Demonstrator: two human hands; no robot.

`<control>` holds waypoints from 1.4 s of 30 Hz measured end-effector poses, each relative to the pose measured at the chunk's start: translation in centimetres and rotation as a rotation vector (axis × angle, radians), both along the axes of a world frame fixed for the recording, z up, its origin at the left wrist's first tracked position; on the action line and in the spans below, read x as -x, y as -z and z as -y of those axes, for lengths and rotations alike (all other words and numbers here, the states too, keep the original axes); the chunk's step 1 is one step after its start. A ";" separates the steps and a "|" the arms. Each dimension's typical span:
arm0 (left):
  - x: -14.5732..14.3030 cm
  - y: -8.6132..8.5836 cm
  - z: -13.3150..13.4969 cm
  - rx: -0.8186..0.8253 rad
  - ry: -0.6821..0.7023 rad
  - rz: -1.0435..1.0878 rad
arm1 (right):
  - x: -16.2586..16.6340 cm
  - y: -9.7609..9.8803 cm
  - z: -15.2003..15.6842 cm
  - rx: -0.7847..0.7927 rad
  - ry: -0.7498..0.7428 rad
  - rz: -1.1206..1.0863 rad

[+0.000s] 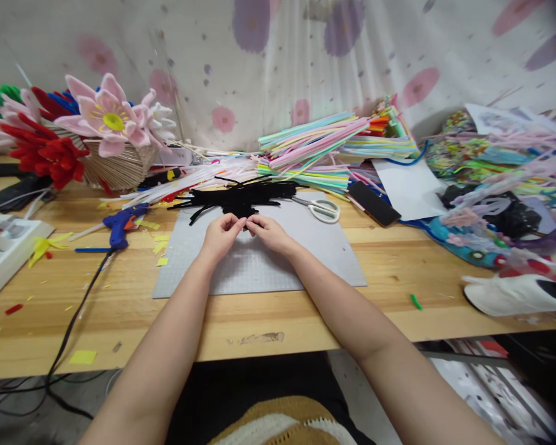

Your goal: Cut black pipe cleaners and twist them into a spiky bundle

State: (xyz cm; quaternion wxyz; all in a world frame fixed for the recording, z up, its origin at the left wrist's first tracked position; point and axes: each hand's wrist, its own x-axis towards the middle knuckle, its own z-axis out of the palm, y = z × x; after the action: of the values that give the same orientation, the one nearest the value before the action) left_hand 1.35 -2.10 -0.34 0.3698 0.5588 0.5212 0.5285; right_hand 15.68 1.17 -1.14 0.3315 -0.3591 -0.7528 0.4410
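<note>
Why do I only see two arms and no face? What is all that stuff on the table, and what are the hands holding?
The camera sits on the person's head and looks down, so you see what they see: their own two arms reaching out. The left hand and the right hand meet over a grey mat on a wooden table. Their fingers pinch a small black piece between them; it is too small to say more. Just behind lies a heap of black fuzzy sticks. Nearby are white scissors, a blue glue gun, a stack of colourful sticks and a big pink flower.
</note>
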 end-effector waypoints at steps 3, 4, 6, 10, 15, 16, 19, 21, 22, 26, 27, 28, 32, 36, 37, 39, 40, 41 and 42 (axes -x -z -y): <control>-0.2 -0.1 0.0 -0.029 0.007 -0.006 | -0.3 0.0 -0.2 0.060 -0.046 -0.055; -0.3 0.0 0.0 -0.033 0.013 0.006 | -0.3 -0.1 -0.2 0.097 -0.055 -0.073; -0.4 0.2 -0.2 -0.020 0.031 0.043 | -0.5 -0.4 -0.2 0.197 -0.078 -0.106; -0.6 0.6 -0.4 0.035 0.053 0.214 | -1.0 -1.4 0.1 0.393 -0.248 -0.157; -0.8 0.6 -0.5 -0.019 0.025 0.329 | -1.1 -1.8 0.1 0.488 -0.308 -0.196; -0.8 0.5 -0.5 -0.033 0.020 0.317 | -1.0 -1.7 0.1 0.476 -0.284 -0.201; -0.8 0.4 -0.6 -0.029 0.007 0.266 | -0.5 -1.0 0.0 0.417 -0.204 -0.209; -0.8 0.5 -0.8 0.002 -0.009 0.221 | -0.2 -0.8 0.0 0.392 -0.177 -0.204; -0.8 0.6 -0.8 0.015 -0.019 0.198 | -0.2 -0.8 0.0 0.390 -0.175 -0.200; -0.3 0.8 -0.9 0.004 -0.029 0.207 | -0.6 -1.2 0.2 0.438 -0.241 -0.180; -0.2 0.8 -0.9 -0.004 -0.026 0.249 | -0.8 -1.4 0.2 0.455 -0.269 -0.173; 0.0 0.7 -0.9 -0.008 -0.028 0.299 | -0.9 -1.5 0.2 0.470 -0.295 -0.168; 0.4 0.4 -0.9 0.011 -0.044 0.449 | -1.0 -1.5 0.2 0.468 -0.308 -0.171; 0.4 0.2 -1.0 0.031 -0.071 0.502 | -0.2 -0.8 0.1 0.388 -0.219 -0.186; 0.3 0.2 -1.0 0.035 -0.079 0.500 | 0.0 -0.5 0.1 0.359 -0.186 -0.177; -0.1 0.3 -0.9 0.048 -0.098 0.470 | 0.3 0.0 -0.1 0.290 -0.090 -0.145; -0.4 0.4 -0.8 0.056 -0.107 0.442 | 0.5 0.3 -0.2 0.254 -0.037 -0.130; -0.7 0.6 -0.7 0.064 -0.107 0.410 | 0.6 0.5 -0.3 0.220 0.011 -0.118; -1.1 0.7 -0.6 0.071 -0.095 0.380 | 0.7 0.7 -0.4 0.191 0.050 -0.111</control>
State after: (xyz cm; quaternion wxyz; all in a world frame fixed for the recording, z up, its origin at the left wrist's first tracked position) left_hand 2.43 -1.49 -1.08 0.4557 0.4102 0.4862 0.6226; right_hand 14.96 1.55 -1.88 0.3477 -0.3831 -0.6785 0.5215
